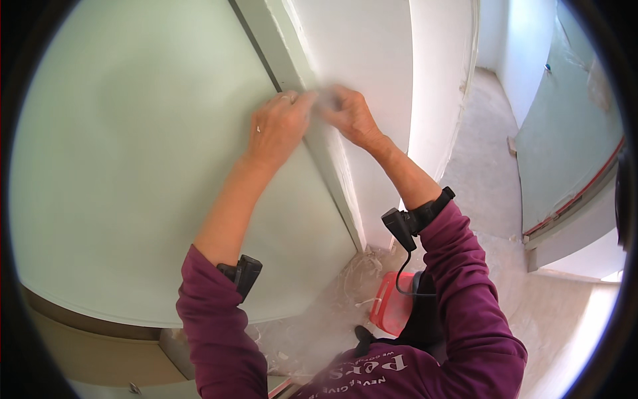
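We see 2 bare hands raised against a pale green door and its frame. The left hand lies flat-ish on the door right at the frame edge, fingers bent and pressed toward the seam, a ring on 1 finger. The right hand is curled on the frame side, fingertips pinched around something small and pale, blurred; it may be a scrap of film or tape, we cannot tell which. Both hands meet at that spot, fingertips touching or nearly so.

The frame runs diagonally from top centre down to the floor. Right of it stands a white wall, then a corridor floor, dusty and grey. A second pale green door leans at far right with a red strip along its lower edge.

Both forearms wear maroon sleeves pushed up, each with a black wrist device. Below, near the frame's foot, sits a red bucket among white scraps on the floor.
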`<action>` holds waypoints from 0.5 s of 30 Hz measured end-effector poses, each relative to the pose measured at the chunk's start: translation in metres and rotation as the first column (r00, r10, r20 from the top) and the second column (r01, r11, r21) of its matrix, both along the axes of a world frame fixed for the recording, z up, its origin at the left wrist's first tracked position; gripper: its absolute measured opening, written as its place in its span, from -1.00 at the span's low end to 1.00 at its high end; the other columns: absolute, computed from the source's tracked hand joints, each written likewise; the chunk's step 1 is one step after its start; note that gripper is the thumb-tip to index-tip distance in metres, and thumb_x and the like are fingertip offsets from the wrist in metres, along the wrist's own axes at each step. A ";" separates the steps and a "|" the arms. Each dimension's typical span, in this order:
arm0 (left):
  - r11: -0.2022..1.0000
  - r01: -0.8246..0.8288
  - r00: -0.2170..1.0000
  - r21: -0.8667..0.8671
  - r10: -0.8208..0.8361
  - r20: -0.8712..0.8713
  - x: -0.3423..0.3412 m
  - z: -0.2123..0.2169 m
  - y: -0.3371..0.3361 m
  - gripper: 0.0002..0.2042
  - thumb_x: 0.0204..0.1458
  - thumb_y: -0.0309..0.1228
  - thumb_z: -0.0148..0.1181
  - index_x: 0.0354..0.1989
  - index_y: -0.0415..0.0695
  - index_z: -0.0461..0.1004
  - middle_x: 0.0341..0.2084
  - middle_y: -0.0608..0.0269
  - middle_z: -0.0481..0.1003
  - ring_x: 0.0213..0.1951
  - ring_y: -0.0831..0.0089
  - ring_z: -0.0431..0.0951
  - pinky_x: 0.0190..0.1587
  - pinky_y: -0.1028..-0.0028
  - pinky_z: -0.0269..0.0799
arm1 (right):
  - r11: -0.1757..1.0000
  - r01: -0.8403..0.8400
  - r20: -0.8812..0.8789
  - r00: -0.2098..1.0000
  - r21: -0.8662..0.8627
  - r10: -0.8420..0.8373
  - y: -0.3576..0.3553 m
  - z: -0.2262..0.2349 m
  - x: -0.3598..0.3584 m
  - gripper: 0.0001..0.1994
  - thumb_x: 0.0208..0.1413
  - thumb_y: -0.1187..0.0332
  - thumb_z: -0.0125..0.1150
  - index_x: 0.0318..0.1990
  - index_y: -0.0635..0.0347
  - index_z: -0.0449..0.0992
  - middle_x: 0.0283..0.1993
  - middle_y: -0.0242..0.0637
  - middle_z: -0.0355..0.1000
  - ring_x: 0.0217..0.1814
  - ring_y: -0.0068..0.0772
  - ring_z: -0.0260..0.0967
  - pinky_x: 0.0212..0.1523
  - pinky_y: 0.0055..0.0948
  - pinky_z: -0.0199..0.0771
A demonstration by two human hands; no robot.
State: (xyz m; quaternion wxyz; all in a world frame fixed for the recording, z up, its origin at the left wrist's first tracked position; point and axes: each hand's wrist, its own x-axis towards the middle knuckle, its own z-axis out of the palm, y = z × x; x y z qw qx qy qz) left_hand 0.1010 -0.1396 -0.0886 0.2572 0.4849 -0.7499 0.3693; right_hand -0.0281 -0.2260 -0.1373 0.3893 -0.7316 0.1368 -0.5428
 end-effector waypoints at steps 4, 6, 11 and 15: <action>0.999 -0.027 0.997 0.036 0.024 0.068 -0.002 0.005 -0.009 -0.78 -0.28 -0.65 0.07 -0.39 -0.11 0.38 -0.64 0.24 0.37 -0.55 0.31 0.45 -0.62 0.40 0.36 | 0.998 -0.051 0.087 0.995 0.045 0.047 -0.002 -0.007 0.002 -0.88 -0.16 0.45 0.10 -0.48 0.32 0.37 -0.60 -0.44 0.22 -0.54 -0.67 0.10 -0.53 -0.60 0.17; 0.993 -0.057 0.994 0.103 0.047 0.094 -0.003 0.010 -0.012 -0.82 -0.27 -0.65 0.04 -0.45 -0.12 0.34 -0.65 0.19 0.37 -0.58 0.28 0.45 -0.63 0.38 0.34 | 0.996 -0.060 0.104 0.993 0.061 0.053 0.000 -0.006 0.003 -0.89 -0.16 0.45 0.10 -0.48 0.32 0.36 -0.59 -0.45 0.22 -0.53 -0.68 0.09 -0.53 -0.61 0.17; 0.959 -0.198 0.968 0.204 0.159 0.195 -0.004 0.022 -0.015 -0.80 -0.19 -0.58 0.10 -0.33 -0.10 0.37 -0.60 0.24 0.42 -0.54 0.32 0.45 -0.58 0.41 0.36 | 0.990 -0.099 0.203 0.976 0.101 0.077 0.003 -0.006 0.005 -0.91 -0.15 0.48 0.09 -0.49 0.32 0.36 -0.58 -0.47 0.24 -0.53 -0.70 0.10 -0.54 -0.62 0.18; 0.971 -0.155 0.955 0.182 0.100 0.278 -0.006 0.028 -0.018 -0.89 -0.20 -0.60 0.07 -0.48 -0.15 0.31 -0.71 0.19 0.35 -0.63 0.30 0.41 -0.63 0.41 0.30 | 0.992 -0.035 0.218 0.976 0.118 0.009 0.007 -0.008 0.008 -0.91 -0.15 0.48 0.10 -0.48 0.32 0.36 -0.58 -0.47 0.24 -0.54 -0.70 0.10 -0.55 -0.62 0.18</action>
